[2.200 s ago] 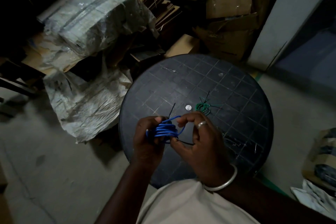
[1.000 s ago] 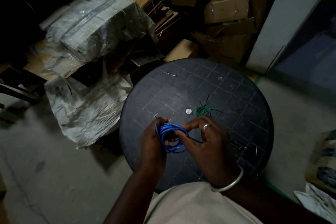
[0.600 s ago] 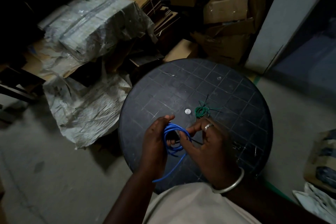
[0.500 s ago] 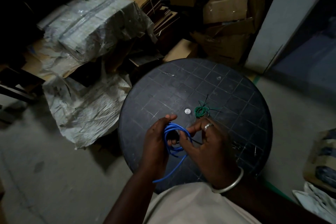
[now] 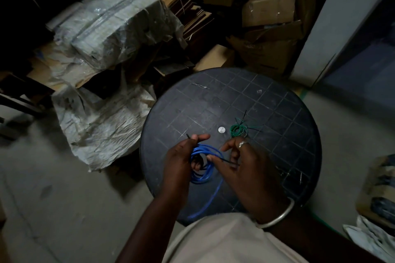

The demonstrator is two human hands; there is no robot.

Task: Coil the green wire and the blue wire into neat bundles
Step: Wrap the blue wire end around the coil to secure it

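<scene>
Blue-sheathed and wound into several loops, the blue wire (image 5: 205,149) hangs as a coil between both hands, just above the near part of the round black surface (image 5: 213,102). The left hand (image 5: 180,165) grips the coil's left side, its fingers curled through the loops and its thumb stretched out over the top, where a short dark wire end pokes out. The right hand (image 5: 245,172) meets the coil's right edge with bent fingers, its thumb tip against the loops and a thin dark strand (seemingly the wire's other end) pinched and running across its fingers. One loose blue tail drops from the coil towards the person, down to the near rim of the surface. The green wire (image 5: 237,130) lies already coiled on the surface beyond the right hand, apart from it, just beside a small pale disc (image 5: 221,129). A ring (image 5: 243,144) and a metal bangle (image 5: 280,216) show on the right hand and wrist. Cardboard boxes (image 5: 269,9) stand behind.
</scene>
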